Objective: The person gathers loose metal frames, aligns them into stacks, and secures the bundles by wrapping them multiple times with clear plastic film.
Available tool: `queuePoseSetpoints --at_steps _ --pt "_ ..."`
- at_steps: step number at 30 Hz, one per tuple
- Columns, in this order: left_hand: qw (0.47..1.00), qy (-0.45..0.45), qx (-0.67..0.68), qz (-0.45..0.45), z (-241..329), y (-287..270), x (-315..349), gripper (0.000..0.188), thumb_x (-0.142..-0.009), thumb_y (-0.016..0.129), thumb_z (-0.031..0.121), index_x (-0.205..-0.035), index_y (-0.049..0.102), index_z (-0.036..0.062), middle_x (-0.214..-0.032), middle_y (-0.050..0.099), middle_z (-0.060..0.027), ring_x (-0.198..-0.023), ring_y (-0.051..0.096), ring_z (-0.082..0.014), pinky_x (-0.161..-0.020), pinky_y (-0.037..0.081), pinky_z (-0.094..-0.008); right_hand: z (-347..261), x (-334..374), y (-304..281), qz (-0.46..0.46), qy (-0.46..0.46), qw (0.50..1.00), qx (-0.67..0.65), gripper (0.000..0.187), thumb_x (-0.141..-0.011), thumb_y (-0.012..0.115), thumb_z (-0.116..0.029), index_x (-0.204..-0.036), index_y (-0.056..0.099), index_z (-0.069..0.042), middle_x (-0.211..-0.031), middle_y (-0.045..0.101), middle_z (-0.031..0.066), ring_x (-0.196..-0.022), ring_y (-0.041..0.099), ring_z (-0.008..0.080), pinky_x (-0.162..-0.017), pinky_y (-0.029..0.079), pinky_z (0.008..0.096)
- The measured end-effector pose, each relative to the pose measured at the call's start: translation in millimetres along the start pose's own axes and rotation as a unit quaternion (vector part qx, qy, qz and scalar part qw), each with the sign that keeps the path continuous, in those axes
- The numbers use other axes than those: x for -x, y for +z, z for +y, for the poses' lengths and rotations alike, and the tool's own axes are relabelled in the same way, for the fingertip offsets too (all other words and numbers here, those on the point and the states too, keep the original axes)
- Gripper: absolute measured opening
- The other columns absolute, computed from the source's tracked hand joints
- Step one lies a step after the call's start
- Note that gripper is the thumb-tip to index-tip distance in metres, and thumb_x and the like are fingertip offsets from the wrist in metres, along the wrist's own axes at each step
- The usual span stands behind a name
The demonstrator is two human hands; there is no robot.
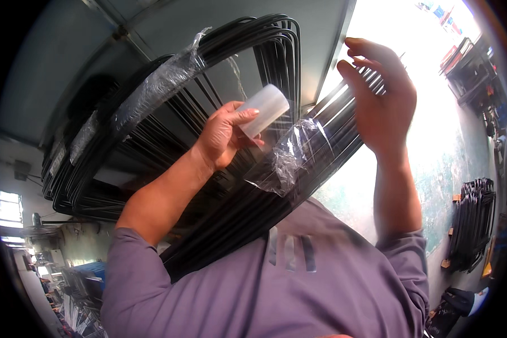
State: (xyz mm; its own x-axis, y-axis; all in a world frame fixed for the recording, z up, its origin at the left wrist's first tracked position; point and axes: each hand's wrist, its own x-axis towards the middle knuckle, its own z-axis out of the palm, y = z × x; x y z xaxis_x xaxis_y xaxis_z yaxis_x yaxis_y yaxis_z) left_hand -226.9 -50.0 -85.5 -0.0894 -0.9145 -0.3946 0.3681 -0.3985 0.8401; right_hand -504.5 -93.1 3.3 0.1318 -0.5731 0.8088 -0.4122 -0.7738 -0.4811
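Note:
My left hand [225, 135] is closed around a roll of clear stretch film [267, 107]. A bundle of black metal rods or frames [219, 236] slants from in front of my chest up to the right. Crumpled clear film [293, 155] wraps the middle of this bundle, close beside the roll. Over the bundle's upper right end, my right hand [380, 96] is raised with fingers apart and curved, holding nothing; whether it touches the rods I cannot tell.
Bent black frames [276, 34] stand stacked at the left, bound in places with clear film [158, 90]. More black frames [473, 225] hang at the right by a pale wall [434, 169]. A grey panel [321, 34] stands behind. Various metal parts [79, 287] lie at the lower left.

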Motion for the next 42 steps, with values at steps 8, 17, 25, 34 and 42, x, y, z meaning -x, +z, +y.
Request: queuePoseSetpoints --at_steps 8,17,25,34,42 --pt "0.919 -0.226 0.246 -0.208 -73 -7 0 0.027 -0.109 0.059 0.009 -0.133 0.062 -0.0052 -0.122 0.072 -0.0158 -0.104 0.075 -0.0227 -0.095 0.064 -0.0402 25 194 14 -0.113 0.425 0.855 -0.275 0.056 -0.091 0.083 -0.004 -0.142 0.06 -0.001 -0.124 0.07 0.0087 -0.108 0.069 0.0191 -0.088 0.059 0.0335" --pt "0.931 -0.192 0.183 -0.251 -63 -18 -3 0.031 -0.113 0.052 0.011 -0.137 0.061 -0.0053 -0.125 0.072 -0.0154 -0.107 0.074 -0.0227 -0.098 0.063 -0.0391 21 174 -53 -0.196 0.37 0.786 -0.456 0.059 -0.067 0.104 -0.016 -0.111 0.075 0.011 -0.133 0.067 0.0218 -0.122 0.067 0.0297 -0.103 0.052 0.0405" --pt "0.969 -0.039 0.126 -0.211 20 25 11 0.051 -0.111 0.057 0.046 -0.127 0.066 -0.0015 -0.127 0.071 -0.0187 -0.121 0.069 -0.0288 -0.108 0.056 -0.0491 -13 42 -46 -0.127 0.141 0.846 -0.498 0.077 -0.075 0.098 -0.037 -0.127 0.065 0.008 -0.11 0.076 0.0214 -0.097 0.077 0.0284 -0.084 0.065 0.0377" --pt "0.963 0.097 -0.072 -0.24 64 14 30 0.091 -0.102 0.063 0.064 -0.159 0.039 -0.003 -0.14 0.063 -0.0249 -0.119 0.073 -0.0354 -0.09 0.067 -0.045 -11 -27 30 -0.347 0.267 0.883 -0.166 0.085 -0.084 0.091 -0.053 -0.141 0.065 0.004 -0.111 0.078 0.0177 -0.099 0.078 0.0246 -0.088 0.062 0.0331" --pt "0.991 -0.019 -0.123 -0.04 15 -16 20 0.052 -0.094 0.083 0.023 -0.131 0.055 -0.0009 -0.1 0.066 -0.0088 -0.085 0.068 -0.0173 -0.059 0.064 -0.034 -2 60 0 0.151 0.113 0.973 -0.136 0.005 -0.107 0.067 -0.004 -0.11 0.067 0.0 -0.081 0.068 0.0034 -0.069 0.062 0.006 -0.061 0.05 0.0208"
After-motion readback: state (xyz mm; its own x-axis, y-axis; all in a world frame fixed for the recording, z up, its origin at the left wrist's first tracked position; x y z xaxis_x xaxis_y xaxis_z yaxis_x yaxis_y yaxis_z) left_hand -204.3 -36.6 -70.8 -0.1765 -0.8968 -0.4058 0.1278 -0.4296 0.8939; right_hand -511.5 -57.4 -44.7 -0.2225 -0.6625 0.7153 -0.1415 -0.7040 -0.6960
